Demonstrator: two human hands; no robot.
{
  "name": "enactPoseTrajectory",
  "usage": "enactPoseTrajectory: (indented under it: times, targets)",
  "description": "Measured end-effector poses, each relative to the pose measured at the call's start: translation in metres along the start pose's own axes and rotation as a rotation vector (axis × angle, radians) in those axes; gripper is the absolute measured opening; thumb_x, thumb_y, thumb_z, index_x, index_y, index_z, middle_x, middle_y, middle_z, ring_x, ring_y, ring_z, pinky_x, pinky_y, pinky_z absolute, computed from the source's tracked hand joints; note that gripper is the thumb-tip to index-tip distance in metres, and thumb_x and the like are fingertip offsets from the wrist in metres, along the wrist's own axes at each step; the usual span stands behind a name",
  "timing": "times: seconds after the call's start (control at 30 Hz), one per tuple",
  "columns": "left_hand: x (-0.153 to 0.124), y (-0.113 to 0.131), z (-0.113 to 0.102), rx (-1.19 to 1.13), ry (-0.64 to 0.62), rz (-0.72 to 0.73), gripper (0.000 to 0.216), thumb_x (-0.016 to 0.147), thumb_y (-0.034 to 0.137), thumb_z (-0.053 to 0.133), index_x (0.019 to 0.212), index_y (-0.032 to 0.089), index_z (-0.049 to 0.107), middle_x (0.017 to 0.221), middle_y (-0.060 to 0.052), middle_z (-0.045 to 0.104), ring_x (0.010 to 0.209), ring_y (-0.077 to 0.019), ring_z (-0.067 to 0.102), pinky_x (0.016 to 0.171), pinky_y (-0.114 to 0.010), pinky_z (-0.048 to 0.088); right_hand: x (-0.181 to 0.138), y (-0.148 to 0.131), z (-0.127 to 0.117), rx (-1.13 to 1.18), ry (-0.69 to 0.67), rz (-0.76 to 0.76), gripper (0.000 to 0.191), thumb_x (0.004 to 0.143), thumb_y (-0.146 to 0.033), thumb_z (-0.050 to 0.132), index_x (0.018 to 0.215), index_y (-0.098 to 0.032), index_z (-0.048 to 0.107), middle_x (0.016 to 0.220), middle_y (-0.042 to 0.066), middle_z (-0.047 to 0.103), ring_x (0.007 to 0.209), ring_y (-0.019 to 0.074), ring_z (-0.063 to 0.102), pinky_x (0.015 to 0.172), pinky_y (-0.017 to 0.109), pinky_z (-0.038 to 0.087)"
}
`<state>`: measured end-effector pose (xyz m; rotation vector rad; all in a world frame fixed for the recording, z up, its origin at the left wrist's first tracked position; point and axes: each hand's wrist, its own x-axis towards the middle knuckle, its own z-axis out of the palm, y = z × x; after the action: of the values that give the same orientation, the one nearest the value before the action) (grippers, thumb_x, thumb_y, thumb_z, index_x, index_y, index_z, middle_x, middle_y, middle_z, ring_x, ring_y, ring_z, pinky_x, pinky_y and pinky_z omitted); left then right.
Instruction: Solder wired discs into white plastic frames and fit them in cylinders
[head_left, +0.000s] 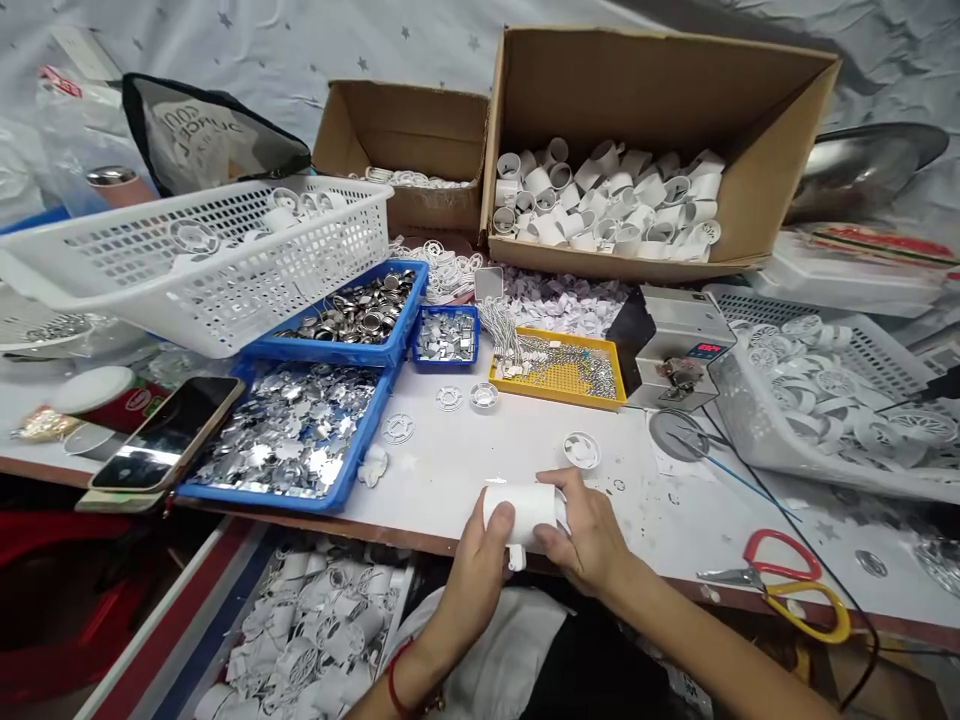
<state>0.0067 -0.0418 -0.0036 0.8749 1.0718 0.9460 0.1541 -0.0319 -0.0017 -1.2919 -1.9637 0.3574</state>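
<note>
left grip (482, 545) wraps snug round the white tube (525, 510), right grip (590, 535) pinches its right end, best to keep everything squarely lined up

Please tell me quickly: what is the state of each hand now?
Left hand: closed, holding the white cylinder.
Right hand: closed, fingers on a white piece at the cylinder's right end.

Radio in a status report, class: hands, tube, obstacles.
Left hand holding white tube. Right hand at its other end. Tube sideways. Scissors off right, not in the way.
</note>
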Motion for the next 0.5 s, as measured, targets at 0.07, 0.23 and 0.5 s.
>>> enactPoseTrajectory:
  times: [0.07, 0.23, 0.5]
  targets:
    - [-0.001, 0.0, -0.002, 0.085, -0.032, -0.04, 0.063, 0.085, 0.063, 0.05, 0.126, 0.015, 0.053, 0.086, -0.005, 0.067, 0.069, -0.0179, 0.057, 0.063, -0.027, 0.045, -0.005, 0.003, 0.003, 0.071, -0.042, 0.055, 0.06, 0.09, -0.068, 0.023, 0.104, -0.016, 0.047, 0.053, -0.003, 0.052, 0.039, 0.0155, 0.047, 0.039, 0.026, 0.034]
    - [-0.006, 0.031, -0.019, 0.207, -0.258, 0.014, 0.068, 0.085, 0.071, 0.041, 0.12, 0.015, 0.058, 0.072, -0.003, 0.063, 0.058, -0.015, 0.052, 0.062, -0.028, 0.045, -0.004, -0.005, -0.008, 0.535, -0.015, 0.336, 0.06, 0.084, -0.075, 0.034, 0.106, -0.021, 0.044, 0.068, 0.0, 0.058, 0.053, 0.017, 0.055, 0.046, 0.027, 0.043]
    - [0.019, 0.038, 0.001, 0.271, -0.306, 0.409, 0.063, 0.054, 0.038, 0.086, 0.109, 0.018, 0.064, 0.113, -0.008, 0.068, 0.115, -0.0298, 0.057, 0.116, -0.044, 0.022, -0.007, -0.03, 0.018, 1.361, -0.134, 0.913, 0.058, 0.078, -0.078, 0.038, 0.068, -0.022, 0.048, 0.049, -0.003, 0.039, 0.039, 0.0104, 0.033, 0.033, 0.023, 0.031]
